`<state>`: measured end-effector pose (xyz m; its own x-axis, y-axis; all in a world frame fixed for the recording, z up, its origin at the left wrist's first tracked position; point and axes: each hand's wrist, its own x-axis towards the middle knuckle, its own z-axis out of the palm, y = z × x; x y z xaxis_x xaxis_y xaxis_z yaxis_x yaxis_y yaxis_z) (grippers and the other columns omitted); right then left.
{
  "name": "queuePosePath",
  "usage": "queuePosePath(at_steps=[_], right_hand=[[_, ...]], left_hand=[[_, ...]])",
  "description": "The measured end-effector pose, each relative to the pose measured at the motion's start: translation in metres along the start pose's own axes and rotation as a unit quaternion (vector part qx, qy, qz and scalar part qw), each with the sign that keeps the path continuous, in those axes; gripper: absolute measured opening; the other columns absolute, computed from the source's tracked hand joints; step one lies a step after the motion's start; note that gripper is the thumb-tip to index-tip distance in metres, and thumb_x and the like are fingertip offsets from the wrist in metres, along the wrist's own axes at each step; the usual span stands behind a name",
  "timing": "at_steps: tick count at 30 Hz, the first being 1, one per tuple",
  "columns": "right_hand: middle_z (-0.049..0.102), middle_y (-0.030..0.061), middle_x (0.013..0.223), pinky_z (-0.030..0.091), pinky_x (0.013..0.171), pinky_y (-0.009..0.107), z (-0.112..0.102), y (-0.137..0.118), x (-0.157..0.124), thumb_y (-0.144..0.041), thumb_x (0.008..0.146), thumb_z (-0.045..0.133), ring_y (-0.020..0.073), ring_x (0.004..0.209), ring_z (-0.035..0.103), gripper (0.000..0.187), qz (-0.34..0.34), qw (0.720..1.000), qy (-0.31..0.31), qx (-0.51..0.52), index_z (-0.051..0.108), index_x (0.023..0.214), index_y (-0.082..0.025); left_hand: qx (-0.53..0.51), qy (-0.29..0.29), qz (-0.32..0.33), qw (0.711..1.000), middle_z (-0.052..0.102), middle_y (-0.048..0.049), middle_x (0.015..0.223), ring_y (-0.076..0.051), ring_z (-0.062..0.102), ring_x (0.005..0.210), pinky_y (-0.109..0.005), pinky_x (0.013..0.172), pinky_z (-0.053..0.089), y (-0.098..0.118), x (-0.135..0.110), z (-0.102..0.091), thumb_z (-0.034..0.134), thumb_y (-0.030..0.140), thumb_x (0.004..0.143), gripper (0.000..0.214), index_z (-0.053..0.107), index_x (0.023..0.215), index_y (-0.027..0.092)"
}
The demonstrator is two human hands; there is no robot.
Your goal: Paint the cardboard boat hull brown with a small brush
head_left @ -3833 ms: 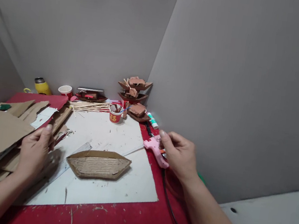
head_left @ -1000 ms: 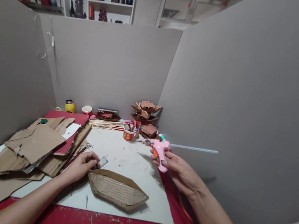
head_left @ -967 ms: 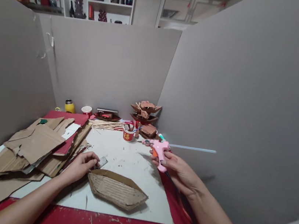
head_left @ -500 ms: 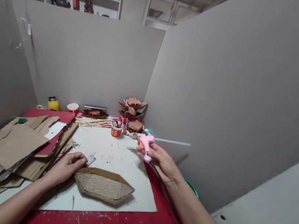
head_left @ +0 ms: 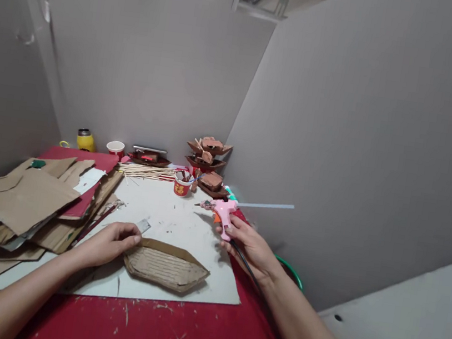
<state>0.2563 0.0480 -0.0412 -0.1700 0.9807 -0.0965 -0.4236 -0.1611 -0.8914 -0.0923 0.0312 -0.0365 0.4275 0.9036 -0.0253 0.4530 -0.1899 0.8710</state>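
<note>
Right of centre, the right hand (head_left: 252, 249) holds the glue gun (head_left: 225, 211), fingers wrapped round its pink grip. The left hand (head_left: 111, 242), fingers curled narrow, is at the left end of the boat (head_left: 166, 265) in the lower centre; whether they grip it, I cannot tell. Cardboard (head_left: 34, 200) lies piled at the frame's left.

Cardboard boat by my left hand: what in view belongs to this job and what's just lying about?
Seemingly in use:
cardboard boat, at the left hand
pink glue gun, in the right hand

Seemingly lying about:
cardboard scraps
yellow bottle
thin sticks
brown boats
</note>
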Motion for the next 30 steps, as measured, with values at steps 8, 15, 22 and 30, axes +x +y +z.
queuePosePath(at_steps=[8, 15, 22, 30], right_hand=[[0.066, 0.0064, 0.111, 0.059, 0.071, 0.032, -0.002, -0.002, -0.007, -0.027, 0.096, 0.062, 0.0167, 0.087, 0.067, 0.023, -0.04, 0.997, 0.016, -0.07, 0.061, 0.117, -0.016], [0.065, 0.0073, 0.114, 0.059, 0.076, 0.037, -0.026, -0.002, -0.005, -0.032, 0.097, 0.061, 0.0188, 0.091, 0.067, 0.032, -0.101, 0.971, 0.058, -0.209, 0.057, 0.125, -0.017], [0.055, 0.0085, 0.142, 0.026, 0.118, 0.052, -0.062, -0.007, 0.008, -0.027, 0.084, 0.064, 0.0305, 0.136, 0.043, 0.042, -0.226, 0.849, 0.099, -0.468, 0.064, 0.126, -0.026], [0.068, 0.0183, 0.123, 0.046, 0.099, 0.061, -0.085, 0.002, 0.022, -0.026, 0.078, 0.055, 0.0377, 0.111, 0.063, 0.039, -0.245, 0.712, 0.098, -0.651, 0.075, 0.111, -0.023]], left_hand=[[-0.016, -0.004, -0.005, 1.0, 0.063, -0.0018, 0.074, -0.019, 0.054, 0.071, -0.025, 0.066, 0.043, -0.008, 0.006, 0.003, 0.058, 0.052, 0.084, 0.035, 0.068, 0.079, 0.019], [-0.026, -0.011, -0.019, 0.999, 0.062, -0.002, 0.075, -0.02, 0.054, 0.073, -0.026, 0.067, 0.042, -0.008, 0.007, 0.002, 0.059, 0.055, 0.083, 0.036, 0.067, 0.077, 0.02], [-0.011, -0.001, -0.035, 0.999, 0.056, -0.0004, 0.069, -0.019, 0.05, 0.07, -0.026, 0.065, 0.038, 0.001, 0.003, 0.004, 0.053, 0.058, 0.083, 0.042, 0.062, 0.072, 0.018], [-0.029, 0.028, -0.036, 0.999, 0.047, 0.0026, 0.062, -0.016, 0.043, 0.063, -0.026, 0.06, 0.033, -0.008, 0.005, 0.01, 0.052, 0.041, 0.08, 0.027, 0.057, 0.067, 0.019]])
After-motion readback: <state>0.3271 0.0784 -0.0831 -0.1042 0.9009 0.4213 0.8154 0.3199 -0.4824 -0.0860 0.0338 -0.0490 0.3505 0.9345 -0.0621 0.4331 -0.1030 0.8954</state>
